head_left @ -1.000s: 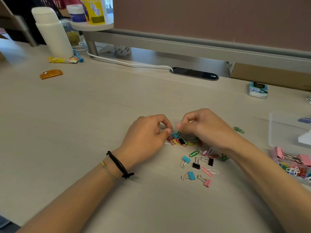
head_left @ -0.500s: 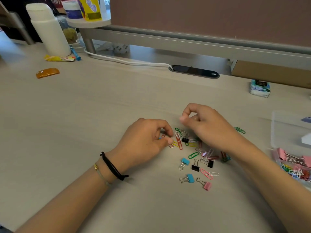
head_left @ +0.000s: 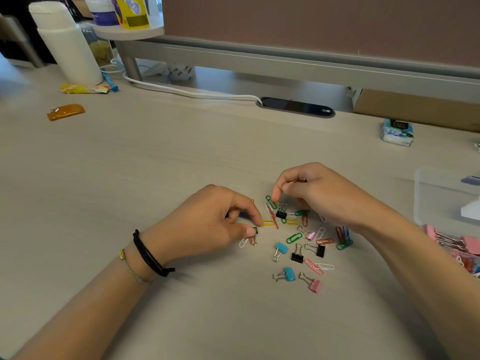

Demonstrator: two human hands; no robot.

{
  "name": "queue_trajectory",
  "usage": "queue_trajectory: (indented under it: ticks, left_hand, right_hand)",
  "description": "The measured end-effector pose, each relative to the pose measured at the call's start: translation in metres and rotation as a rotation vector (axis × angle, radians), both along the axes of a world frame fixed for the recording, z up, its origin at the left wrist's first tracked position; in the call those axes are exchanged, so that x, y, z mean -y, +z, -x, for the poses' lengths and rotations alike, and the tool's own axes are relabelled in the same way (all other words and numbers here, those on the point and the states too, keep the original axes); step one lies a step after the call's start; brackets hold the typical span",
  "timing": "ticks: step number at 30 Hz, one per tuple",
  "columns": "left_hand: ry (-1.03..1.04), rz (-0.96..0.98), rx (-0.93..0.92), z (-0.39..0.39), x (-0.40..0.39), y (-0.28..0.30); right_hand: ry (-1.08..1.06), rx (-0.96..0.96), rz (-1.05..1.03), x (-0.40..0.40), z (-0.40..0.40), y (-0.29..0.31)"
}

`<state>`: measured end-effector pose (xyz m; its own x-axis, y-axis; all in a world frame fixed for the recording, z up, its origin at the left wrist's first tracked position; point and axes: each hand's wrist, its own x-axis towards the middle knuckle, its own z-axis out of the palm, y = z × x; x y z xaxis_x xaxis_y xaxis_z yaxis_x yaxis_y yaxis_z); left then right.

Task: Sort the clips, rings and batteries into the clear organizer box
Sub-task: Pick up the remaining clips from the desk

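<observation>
A loose scatter of clips [head_left: 298, 237] lay on the pale desk [head_left: 181, 157], between and just in front of the two hands: green, yellow, red, white and pink paper clips mixed with small binder clips. Among them a black binder clip [head_left: 281, 213] sat at the far side of the heap, two blue binder clips [head_left: 281, 248] and two more black ones lay nearer the person, and a pink binder clip [head_left: 315, 285] was the nearest of all. The left hand [head_left: 207, 224] rested at the left edge of the heap with its fingers curled, thumb and forefinger pinching a small dark clip [head_left: 255, 229] just beside a yellow paper clip [head_left: 268, 222]; a white and a reddish paper clip lay just under the thumb. The right hand [head_left: 319, 196] hung over the far right of the heap, fingers curled inward with something thin and metallic caught among them, its forefinger tip touching down just beside a green paper clip [head_left: 270, 201]. The clear organizer box [head_left: 441, 198] stood at the right edge of the view, with pink binder clips [head_left: 465, 242] and coloured paper clips already in its near compartments. Farther off on the desk were a white bottle [head_left: 70, 48], a yellow wrapper [head_left: 83, 88], an orange packet [head_left: 66, 111], a white cable [head_left: 187, 92] and a small tissue pack [head_left: 397, 132].
</observation>
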<state>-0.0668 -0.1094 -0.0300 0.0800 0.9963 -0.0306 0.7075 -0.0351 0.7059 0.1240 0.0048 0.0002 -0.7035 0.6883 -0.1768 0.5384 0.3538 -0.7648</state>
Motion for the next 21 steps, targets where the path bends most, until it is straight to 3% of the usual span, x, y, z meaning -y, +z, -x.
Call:
queue_trajectory:
  ticks: [7,15,19,21]
  left_hand:
    - [0.022,-0.075,-0.148,-0.0087,-0.0005,-0.0055]
    - [0.027,-0.103,-0.083,-0.0063,-0.0007,-0.0075]
    - [0.051,-0.141,-0.059,-0.0034,-0.0014,-0.0083]
    - [0.058,-0.158,-0.048,-0.0022,-0.0016,-0.0085]
  right_hand:
    - [0.113,0.086,-0.159,-0.0032,-0.0076,-0.0025]
    - [0.142,0.250,-0.422,-0.0017,-0.0066,-0.0054]
    - [0.156,0.208,-0.412,-0.0013,-0.0062,-0.0041]
    - [0.131,0.066,-0.268,-0.0004,-0.0062,-0.0030]
